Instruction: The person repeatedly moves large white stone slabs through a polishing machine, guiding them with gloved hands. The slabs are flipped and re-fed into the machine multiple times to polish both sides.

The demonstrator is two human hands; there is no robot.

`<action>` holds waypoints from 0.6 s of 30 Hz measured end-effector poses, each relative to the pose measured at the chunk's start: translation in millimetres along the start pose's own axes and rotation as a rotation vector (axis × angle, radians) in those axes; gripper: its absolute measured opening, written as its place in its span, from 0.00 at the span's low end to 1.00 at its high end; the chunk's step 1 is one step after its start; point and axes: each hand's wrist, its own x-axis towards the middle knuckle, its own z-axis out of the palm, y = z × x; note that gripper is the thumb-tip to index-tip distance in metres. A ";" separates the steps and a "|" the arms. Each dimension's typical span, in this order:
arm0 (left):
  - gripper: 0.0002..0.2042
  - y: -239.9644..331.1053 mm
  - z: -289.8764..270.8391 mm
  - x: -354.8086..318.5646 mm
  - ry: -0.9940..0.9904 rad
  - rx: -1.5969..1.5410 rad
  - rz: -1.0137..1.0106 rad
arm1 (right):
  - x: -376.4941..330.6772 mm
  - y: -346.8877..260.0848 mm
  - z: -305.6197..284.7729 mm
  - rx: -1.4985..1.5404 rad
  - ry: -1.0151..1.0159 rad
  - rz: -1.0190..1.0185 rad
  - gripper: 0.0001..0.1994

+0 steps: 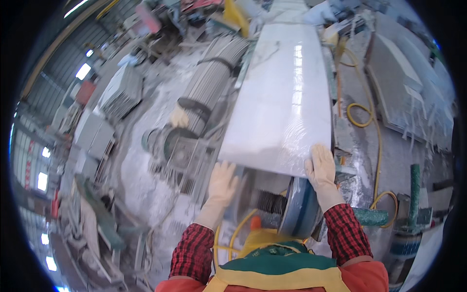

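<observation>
White stone slab (282,97) lay flat on the machine bed (194,160) in front of you, glossy and faintly veined, its long axis running straight away from your body toward the far end of the workshop, with the short near edge facing you. That near edge sat just above the blue-rimmed round wheel (297,209) under the slab. Your right hand (322,168), in a pale work glove, rested on the slab's near right corner, the fingers spread flat and open on the polished face, not curled around anything. Your left hand (223,180), gloved the same way, was at the near left corner, just below the edge; its fingers were stretched out and open, and I could not tell whether they touched the underside of the slab or only hovered beside it. Both your forearms came up from the lower edge in red-and-black checked sleeves (346,228), and a green and yellow apron (277,267) covered your chest. Left of the slab, along its long left edge, a grey ribbed roller (209,82) bound with dark straps lay almost parallel to it, and a grey motor housing (163,141) sat at its near end. Right of the slab, a yellow hose (369,117) looped over the wet grey floor, and other grey slabs (399,82) lay well apart on that side.
</observation>
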 end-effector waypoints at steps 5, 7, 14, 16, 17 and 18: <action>0.29 -16.3 17.2 89.8 -0.092 0.044 0.080 | 8.8 -1.5 -15.7 -0.056 -0.010 -0.060 0.28; 0.31 -24.7 30.3 109.0 -0.064 0.033 0.093 | 10.0 -3.0 -21.9 -0.094 -0.099 -0.050 0.29; 0.27 -26.3 33.2 141.0 0.024 -0.003 0.192 | 5.9 -6.3 -23.9 -0.138 -0.234 0.020 0.31; 0.27 -27.2 37.3 137.5 0.059 0.018 0.193 | 5.1 -8.4 -24.5 -0.132 -0.274 0.039 0.31; 0.27 -27.1 42.3 137.7 0.098 0.034 0.202 | 5.4 -8.3 -25.2 -0.126 -0.278 0.051 0.32; 0.27 -29.7 42.8 136.9 0.133 0.062 0.206 | 5.3 -12.9 -23.4 -0.106 -0.283 0.061 0.32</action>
